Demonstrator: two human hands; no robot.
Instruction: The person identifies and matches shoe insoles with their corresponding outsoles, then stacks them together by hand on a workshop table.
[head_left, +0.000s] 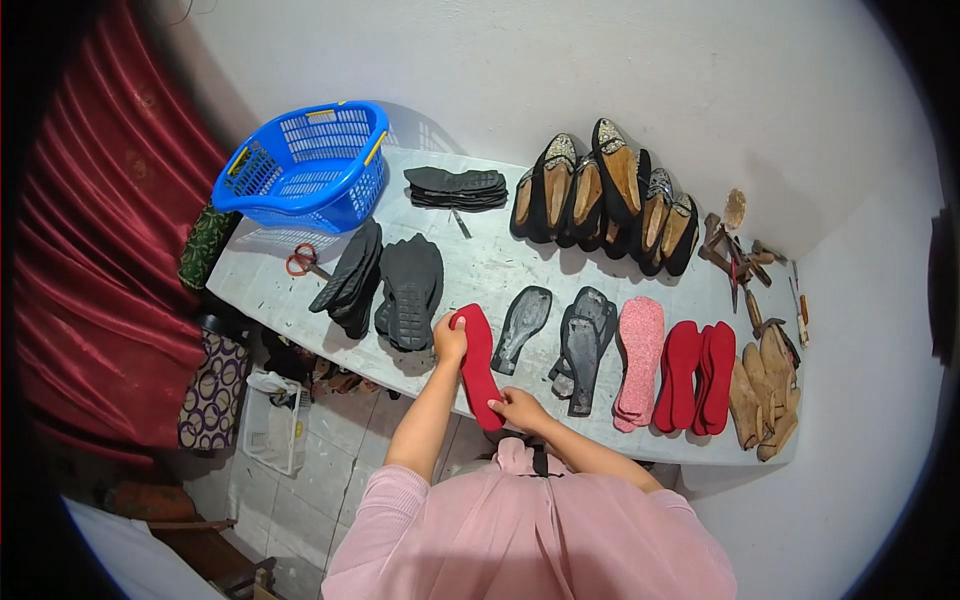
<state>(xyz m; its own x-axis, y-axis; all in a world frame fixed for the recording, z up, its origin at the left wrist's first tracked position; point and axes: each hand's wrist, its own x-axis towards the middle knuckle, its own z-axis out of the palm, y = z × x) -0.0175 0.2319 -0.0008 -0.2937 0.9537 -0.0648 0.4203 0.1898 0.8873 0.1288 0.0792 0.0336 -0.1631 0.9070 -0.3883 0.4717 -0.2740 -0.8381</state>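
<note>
A red insole (477, 362) is held over the table's front edge, one end pointing away from me. My left hand (450, 338) grips its far end, thumb on top. Near the close end, my right hand (520, 411) pinches its side. Just left of the insole lie stacks of black ridged soles (411, 292). To its right are dark grey heeled sole pieces (524, 325), some overlapping (584, 350). Farther right come a stack of pink speckled insoles (640, 355) and stacks of red insoles (679, 375).
A blue basket (300, 180) stands at the table's back left, near red-handled scissors (302, 260). Black shoes (617, 180) with wooden lasts inside line the back. Hand tools (735, 258) and wooden lasts (770, 390) occupy the right end. A white crate (272, 425) sits on the floor.
</note>
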